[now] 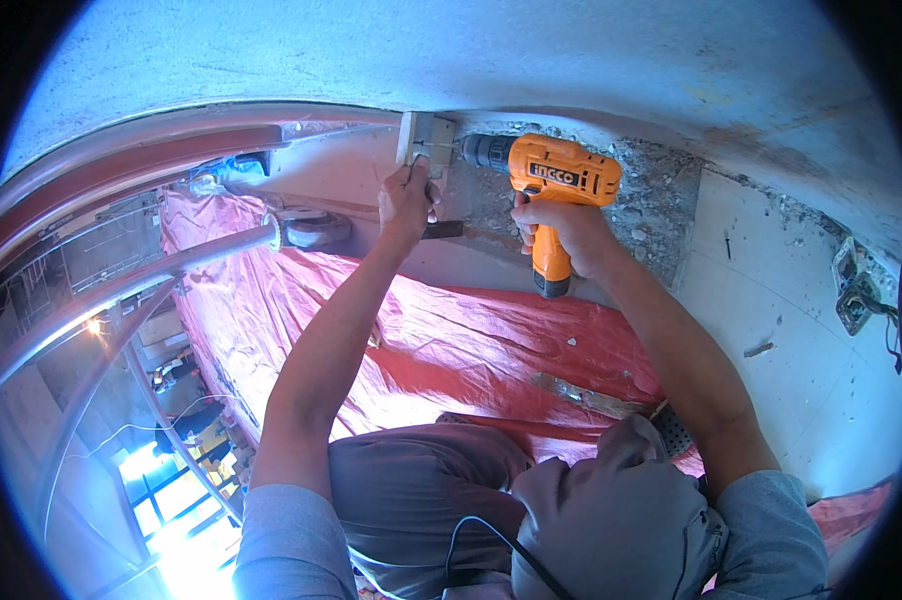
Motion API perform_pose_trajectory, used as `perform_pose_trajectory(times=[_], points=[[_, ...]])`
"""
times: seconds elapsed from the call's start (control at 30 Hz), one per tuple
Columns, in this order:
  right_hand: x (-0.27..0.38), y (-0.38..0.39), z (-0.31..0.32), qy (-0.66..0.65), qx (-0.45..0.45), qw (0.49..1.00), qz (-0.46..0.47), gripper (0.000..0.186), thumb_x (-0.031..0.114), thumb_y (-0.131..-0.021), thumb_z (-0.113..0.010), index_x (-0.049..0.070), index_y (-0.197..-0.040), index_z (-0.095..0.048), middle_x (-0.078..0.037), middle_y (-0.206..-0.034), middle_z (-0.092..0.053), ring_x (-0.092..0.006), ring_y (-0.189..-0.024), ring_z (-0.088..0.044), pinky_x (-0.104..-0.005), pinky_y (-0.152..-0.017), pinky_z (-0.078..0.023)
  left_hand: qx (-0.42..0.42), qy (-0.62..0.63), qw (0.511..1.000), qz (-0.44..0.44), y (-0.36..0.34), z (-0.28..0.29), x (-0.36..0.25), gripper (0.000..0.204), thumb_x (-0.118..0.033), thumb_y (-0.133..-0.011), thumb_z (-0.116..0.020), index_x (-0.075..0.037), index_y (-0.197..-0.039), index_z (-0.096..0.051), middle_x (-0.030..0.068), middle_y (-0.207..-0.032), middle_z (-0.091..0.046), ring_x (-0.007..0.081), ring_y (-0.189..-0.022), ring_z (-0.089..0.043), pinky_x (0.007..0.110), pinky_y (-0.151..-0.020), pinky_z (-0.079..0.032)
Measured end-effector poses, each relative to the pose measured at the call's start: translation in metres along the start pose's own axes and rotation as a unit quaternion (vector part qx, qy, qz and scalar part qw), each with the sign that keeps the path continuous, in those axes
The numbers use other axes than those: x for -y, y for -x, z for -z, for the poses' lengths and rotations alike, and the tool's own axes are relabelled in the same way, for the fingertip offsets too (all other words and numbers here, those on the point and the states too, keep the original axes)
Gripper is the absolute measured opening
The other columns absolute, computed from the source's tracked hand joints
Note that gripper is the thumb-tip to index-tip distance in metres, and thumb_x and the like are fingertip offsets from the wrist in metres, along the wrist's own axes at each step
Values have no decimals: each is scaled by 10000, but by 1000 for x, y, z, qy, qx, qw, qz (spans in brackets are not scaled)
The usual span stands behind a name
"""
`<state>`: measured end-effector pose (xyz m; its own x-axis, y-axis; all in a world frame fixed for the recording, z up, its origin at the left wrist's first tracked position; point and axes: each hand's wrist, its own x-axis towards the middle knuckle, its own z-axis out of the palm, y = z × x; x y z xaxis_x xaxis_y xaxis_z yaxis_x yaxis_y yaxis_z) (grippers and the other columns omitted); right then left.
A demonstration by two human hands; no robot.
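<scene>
My right hand is wrapped round the handle of an orange and black cordless drill. The drill lies level, its black chuck pointing left at a pale, squared block-like piece set by the wall. A thin bit seems to reach from the chuck toward that piece; its tip is hard to make out. With fingers curled, my left hand grips the lower end of the pale piece. Just below and right of that hand is a dark flat bar, partly hidden behind it.
Rough broken concrete borders the drill. A crumpled red sheet covers the floor, with a scraper-like metal strip on it. Metal tubes with a caster wheel stand at left. An open socket box with wires is at right.
</scene>
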<state>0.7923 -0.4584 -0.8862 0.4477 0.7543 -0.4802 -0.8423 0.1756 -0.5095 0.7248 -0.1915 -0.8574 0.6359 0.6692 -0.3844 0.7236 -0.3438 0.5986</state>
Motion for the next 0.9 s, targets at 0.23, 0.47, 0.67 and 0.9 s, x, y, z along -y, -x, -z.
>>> perform_pose_trajectory(times=[0.23,0.47,0.67,0.9], points=[[2,-6,3,23,12,1000,12,208,111,-861,-777,59,-1033,-673,-37,-794,-658,-146,-677,-652,-358,-658,-574,-2,-1,1000,-9,-5,-1,10,599,-481,-1082,-571,5,-745,-668,74,-622,-661,158,-527,-624,358,-531,-511],[6,-7,4,17,13,1000,6,202,113,-858,-777,57,-1023,-675,-37,-792,-657,-144,-673,-648,-359,-655,-570,1,0,1000,2,-6,0,7,584,-475,-1081,-574,10,-771,-673,70,-627,-662,158,-530,-621,356,-525,-510],[7,-9,4,18,30,999,14,189,118,-864,-766,57,-1020,-679,-27,-784,-646,-136,-668,-635,-357,-661,-568,8,8,1000,-3,-3,1,4,551,-450,-1088,-570,10,-807,-679,67,-626,-651,156,-518,-603,342,-513,-507],[6,-11,3,27,14,1000,4,210,126,-857,-781,57,-1031,-687,-19,-782,-639,-127,-676,-629,-358,-659,-574,5,14,1000,-9,-6,-2,10,525,-459,-1091,-577,-4,-878,-732,68,-636,-670,159,-547,-635,349,-522,-515]])
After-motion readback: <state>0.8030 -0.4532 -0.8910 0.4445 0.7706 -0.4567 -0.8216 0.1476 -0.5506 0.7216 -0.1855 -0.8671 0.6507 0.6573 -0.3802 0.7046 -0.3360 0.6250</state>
